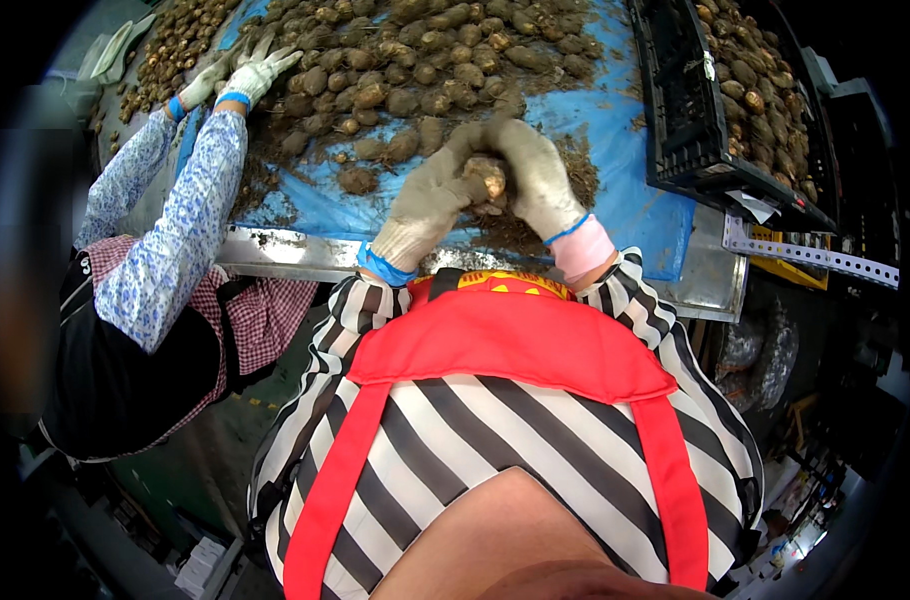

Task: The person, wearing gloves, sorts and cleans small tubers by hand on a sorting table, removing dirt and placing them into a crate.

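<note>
Both my hands wear dirty, pale knit gloves and meet over the near edge of a blue sheet. Between them is a brown taro root (492,180) with a pale patch on its face. My left hand (430,200) is closed, its fingers and thumb against the root's left side. My right hand (537,172) curls around the far and right side, its fingertips partly hidden behind the root. Just beyond my hands spreads a large heap of hairy brown taro roots (405,100), with loose fibres and soil below my palms.
A co-worker's gloved hand (258,75) reaches into the heap at the left. A black crate (675,95) full of roots stands at the right. Blue plastic sheeting (625,220) covers the metal table (285,252), and a white perforated strip (815,255) juts out at the right.
</note>
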The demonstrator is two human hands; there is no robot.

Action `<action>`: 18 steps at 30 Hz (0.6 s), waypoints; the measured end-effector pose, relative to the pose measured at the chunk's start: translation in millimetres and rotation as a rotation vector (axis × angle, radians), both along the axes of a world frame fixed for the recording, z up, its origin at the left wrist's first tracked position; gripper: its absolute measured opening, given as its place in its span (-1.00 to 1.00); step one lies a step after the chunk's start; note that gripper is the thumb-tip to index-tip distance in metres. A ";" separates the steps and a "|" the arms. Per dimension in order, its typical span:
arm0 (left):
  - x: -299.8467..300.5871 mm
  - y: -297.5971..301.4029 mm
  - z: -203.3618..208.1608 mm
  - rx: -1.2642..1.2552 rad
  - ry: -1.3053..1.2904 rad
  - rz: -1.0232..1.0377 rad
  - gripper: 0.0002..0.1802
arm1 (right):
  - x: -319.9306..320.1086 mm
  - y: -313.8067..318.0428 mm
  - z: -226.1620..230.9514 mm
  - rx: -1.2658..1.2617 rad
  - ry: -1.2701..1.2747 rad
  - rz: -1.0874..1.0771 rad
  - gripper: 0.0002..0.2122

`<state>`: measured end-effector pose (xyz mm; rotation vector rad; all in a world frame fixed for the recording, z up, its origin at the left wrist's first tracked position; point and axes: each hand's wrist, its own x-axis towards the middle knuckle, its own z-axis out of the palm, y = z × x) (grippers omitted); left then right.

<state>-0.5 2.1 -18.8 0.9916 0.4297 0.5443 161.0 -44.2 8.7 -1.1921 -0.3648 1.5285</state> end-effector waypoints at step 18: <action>9.8 2.5 -26.7 -0.510 -0.045 0.207 -0.54 | -4.7 -19.5 -23.2 0.318 -0.649 0.107 -0.57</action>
